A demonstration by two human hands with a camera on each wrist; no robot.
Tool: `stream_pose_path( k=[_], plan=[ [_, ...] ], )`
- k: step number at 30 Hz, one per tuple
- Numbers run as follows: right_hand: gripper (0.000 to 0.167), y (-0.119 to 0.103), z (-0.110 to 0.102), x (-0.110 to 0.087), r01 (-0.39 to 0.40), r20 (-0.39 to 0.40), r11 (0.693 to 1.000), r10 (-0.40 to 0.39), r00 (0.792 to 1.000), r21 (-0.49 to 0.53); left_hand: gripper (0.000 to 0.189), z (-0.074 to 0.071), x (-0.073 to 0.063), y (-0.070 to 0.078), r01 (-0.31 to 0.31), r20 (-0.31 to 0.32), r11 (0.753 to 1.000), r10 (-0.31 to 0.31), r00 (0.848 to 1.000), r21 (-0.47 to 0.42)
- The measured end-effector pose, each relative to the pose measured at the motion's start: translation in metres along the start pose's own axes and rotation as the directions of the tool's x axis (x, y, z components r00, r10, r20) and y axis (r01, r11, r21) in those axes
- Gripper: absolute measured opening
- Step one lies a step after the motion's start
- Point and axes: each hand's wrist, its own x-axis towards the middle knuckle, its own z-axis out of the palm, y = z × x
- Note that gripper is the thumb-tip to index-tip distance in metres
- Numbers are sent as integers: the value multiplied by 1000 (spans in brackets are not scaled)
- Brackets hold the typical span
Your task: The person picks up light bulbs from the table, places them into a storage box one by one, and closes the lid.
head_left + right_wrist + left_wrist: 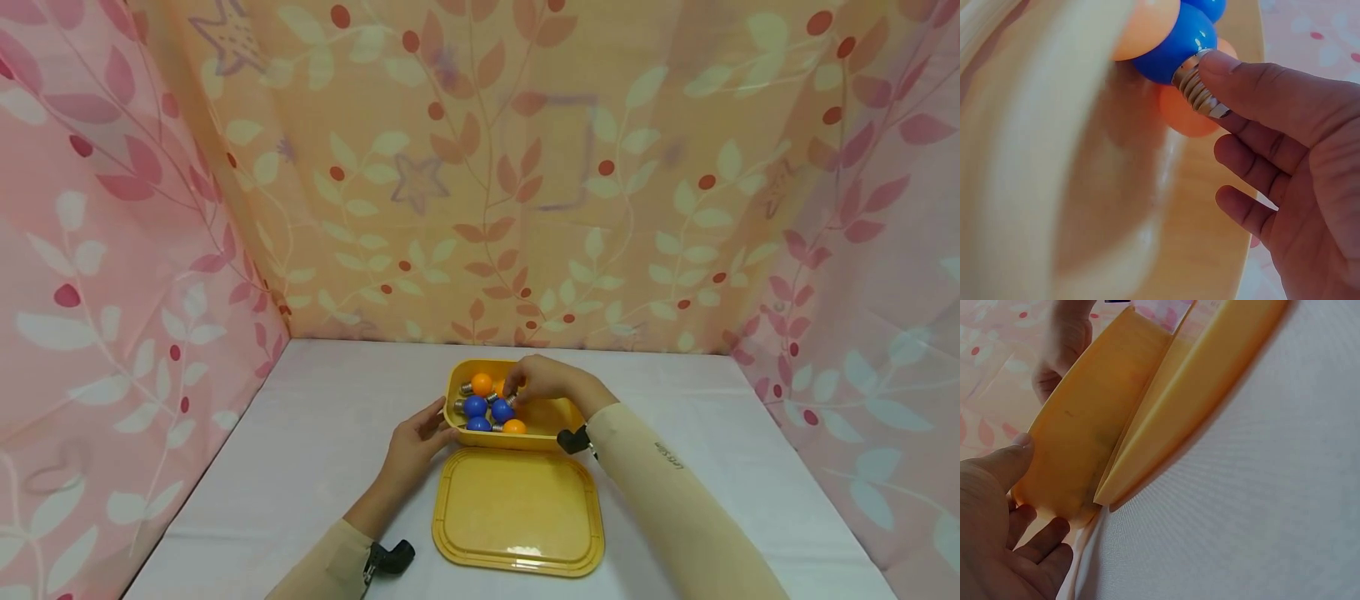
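A yellow plastic box (551, 418) holds several light bulbs, blue and orange, with silver screw bases, lying on their sides mostly at its left end. My right hand (546, 380) reaches down into the box. In the right wrist view, its thumb and index finger pinch the metal screw base of a blue bulb (1182, 39), beside orange bulbs (1188, 112). At the box's near left corner, my left hand (411, 444) steadies it. The left wrist view has the left thumb (1015, 461) against the box wall and the fingers bent round the corner.
A yellow lid (517, 510) lies flat on the white-covered table (300, 467), right in front of the box. Patterned cloth (487, 167) walls in the table at the back and both sides.
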Motion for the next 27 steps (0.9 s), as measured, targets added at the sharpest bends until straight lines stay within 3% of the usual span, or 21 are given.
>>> stream_pose_path(
  k=[7, 14, 27],
  plan=[
    [16, 0, 2, -3, -46, 3, 999, 46, 999, 2, 71, 1, 0, 3, 9, 8, 1000, -9, 1000, 21],
    [17, 4, -1, -7, 10, -17, 1000, -10, 1000, -12, 70, 0, 1, 5, 15, 3, 1000, -15, 1000, 11],
    [22, 0, -4, -23, 14, -95, 1000, -15, 995, -12, 68, 1, -2, 2, 14, -12, 1000, -14, 1000, -5]
  ],
)
